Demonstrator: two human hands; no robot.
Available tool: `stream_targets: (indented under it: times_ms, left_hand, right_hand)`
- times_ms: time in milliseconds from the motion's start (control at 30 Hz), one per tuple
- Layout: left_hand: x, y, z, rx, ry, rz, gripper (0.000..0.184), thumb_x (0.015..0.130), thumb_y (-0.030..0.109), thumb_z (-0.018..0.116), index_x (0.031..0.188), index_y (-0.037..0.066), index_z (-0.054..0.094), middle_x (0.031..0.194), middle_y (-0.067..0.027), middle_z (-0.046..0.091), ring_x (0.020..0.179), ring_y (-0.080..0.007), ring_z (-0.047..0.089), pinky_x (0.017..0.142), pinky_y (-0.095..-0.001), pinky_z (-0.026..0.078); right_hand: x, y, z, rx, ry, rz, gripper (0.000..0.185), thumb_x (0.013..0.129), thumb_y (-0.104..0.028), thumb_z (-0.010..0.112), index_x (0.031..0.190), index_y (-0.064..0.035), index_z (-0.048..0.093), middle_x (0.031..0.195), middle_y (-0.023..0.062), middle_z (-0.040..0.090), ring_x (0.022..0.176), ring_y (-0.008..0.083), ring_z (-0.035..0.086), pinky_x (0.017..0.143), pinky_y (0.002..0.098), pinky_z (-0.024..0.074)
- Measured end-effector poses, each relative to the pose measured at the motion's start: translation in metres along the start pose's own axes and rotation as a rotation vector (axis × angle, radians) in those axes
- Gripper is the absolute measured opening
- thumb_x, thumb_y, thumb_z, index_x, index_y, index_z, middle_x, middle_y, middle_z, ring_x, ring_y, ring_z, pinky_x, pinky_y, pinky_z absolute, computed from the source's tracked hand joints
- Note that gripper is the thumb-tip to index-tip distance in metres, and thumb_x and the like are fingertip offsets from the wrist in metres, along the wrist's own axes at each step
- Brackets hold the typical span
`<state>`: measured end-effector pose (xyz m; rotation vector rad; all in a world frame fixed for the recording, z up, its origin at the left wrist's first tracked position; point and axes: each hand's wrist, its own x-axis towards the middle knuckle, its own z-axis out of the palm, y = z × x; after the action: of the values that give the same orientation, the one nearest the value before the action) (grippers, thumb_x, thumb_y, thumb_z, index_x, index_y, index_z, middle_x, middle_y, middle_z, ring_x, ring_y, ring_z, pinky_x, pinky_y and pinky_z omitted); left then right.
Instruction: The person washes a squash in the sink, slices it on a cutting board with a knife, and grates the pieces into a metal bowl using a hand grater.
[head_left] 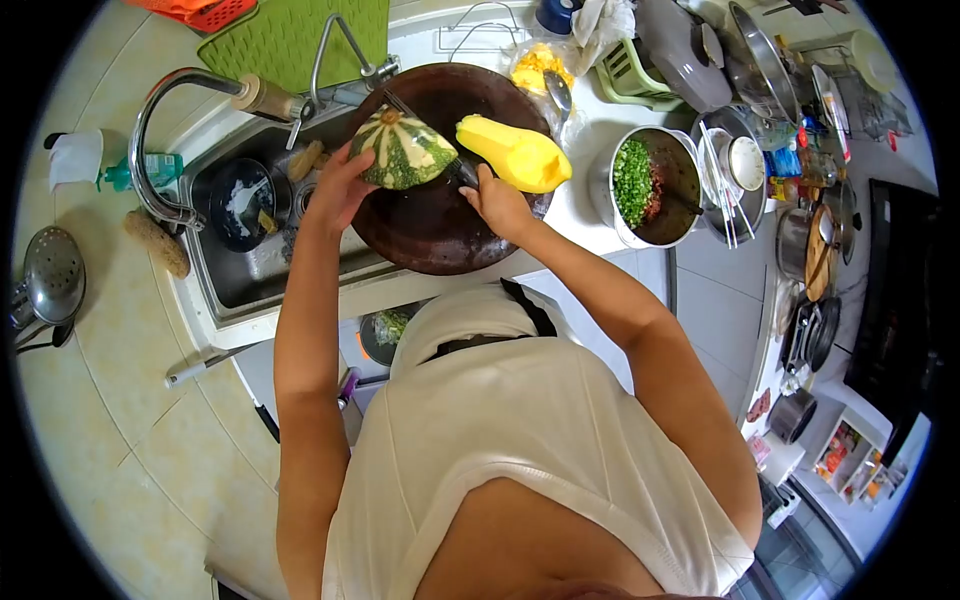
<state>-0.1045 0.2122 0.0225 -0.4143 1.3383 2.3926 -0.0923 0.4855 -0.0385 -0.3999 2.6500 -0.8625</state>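
A green and cream striped squash (402, 150) is tilted above a round dark brown board (430, 235), with my left hand (342, 185) gripping its left side. My right hand (500, 205) is closed on the handle of a knife (462, 174), just right of the squash; much of the blade is hidden. A peeled yellow squash (515, 153) lies on the board's upper right, above my right hand.
A sink (240, 290) with a black pan (242, 204) and a curved faucet (145, 150) lies left of the board. To the right stand a pot (645, 187) of chopped greens and meat, and a bowl (745, 163) with chopsticks. A green mat (300, 40) is behind.
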Motion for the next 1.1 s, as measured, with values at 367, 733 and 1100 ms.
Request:
stream_targets:
  times_ms: [367,733,1100]
  left_hand:
    - [-0.021,-0.022,0.028,-0.01,0.116,0.253,0.032,0.088,0.01,0.066,0.117,0.002,0.056,0.113,-0.0054,0.064,0.104,-0.0152,0.061,0.092,-0.0317,0.047]
    - [0.025,-0.069,0.017,0.715,0.21,0.521,0.039,0.083,0.02,0.074,0.112,0.0,0.057,0.124,-0.0133,0.052,0.112,-0.0213,0.051,0.095,-0.0292,0.041]
    - [0.01,-0.1,0.016,1.215,0.148,0.789,0.037,0.079,0.019,0.074,0.106,0.0,0.057,0.121,-0.0205,0.056,0.119,-0.0358,0.048,0.11,-0.0463,0.026]
  right_hand:
    - [-0.004,0.004,-0.023,0.101,0.127,0.229,0.043,0.093,-0.039,0.055,0.107,0.0017,0.053,0.08,0.0295,0.064,0.078,0.0462,0.063,0.072,0.0525,0.0495]
    - [-0.051,-0.01,-0.077,0.19,0.219,0.127,0.037,0.094,-0.034,0.056,0.105,0.0004,0.049,0.068,0.0267,0.061,0.066,0.0463,0.061,0.059,0.0518,0.0457]
    - [-0.113,-0.022,-0.099,-0.008,0.037,0.12,0.034,0.094,-0.032,0.057,0.102,-0.0004,0.048,0.068,0.0256,0.061,0.065,0.0456,0.06,0.058,0.0515,0.0459]
